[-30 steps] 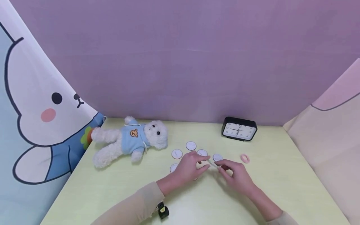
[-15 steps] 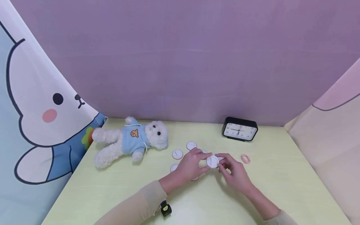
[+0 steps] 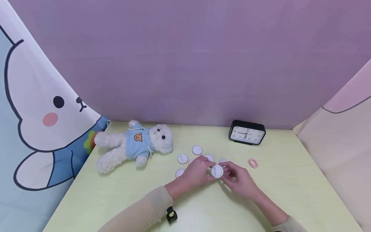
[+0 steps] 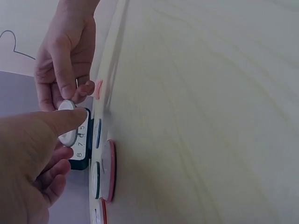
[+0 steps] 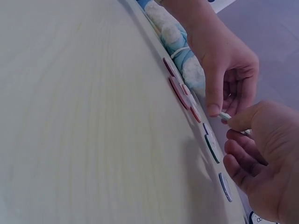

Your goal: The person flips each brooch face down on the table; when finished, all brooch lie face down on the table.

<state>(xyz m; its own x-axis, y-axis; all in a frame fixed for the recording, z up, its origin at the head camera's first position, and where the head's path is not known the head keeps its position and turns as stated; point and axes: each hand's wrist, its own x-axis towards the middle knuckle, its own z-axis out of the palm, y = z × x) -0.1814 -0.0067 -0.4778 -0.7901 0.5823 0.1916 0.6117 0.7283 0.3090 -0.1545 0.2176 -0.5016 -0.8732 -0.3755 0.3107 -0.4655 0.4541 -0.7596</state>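
Between my two hands, just above the table, is a round white badge (image 3: 217, 171), its pale back with a thin pin-like line facing up. My left hand (image 3: 196, 171) pinches its left edge between thumb and fingers. From the other side, my right hand (image 3: 241, 181) pinches the right edge. Seen in the left wrist view, the badge (image 4: 68, 132) stands nearly edge-on, with the left thumb lying across it. Several similar discs lie flat beyond the hands, including a badge (image 3: 197, 150) at the back and a badge (image 3: 182, 158) to the left. Some are partly hidden by my left hand.
A white plush bear (image 3: 137, 146) in a blue hoodie lies at the back left. At the back right stands a black alarm clock (image 3: 247, 132), with a pink hair tie (image 3: 253, 163) in front of it. A purple cloth (image 3: 191, 64) hangs behind the table (image 3: 290, 180).
The badge was edge-on between the hands a second ago; it has turned so its flat pale side shows. It has since shifted slightly down and left, with both hands still on it.
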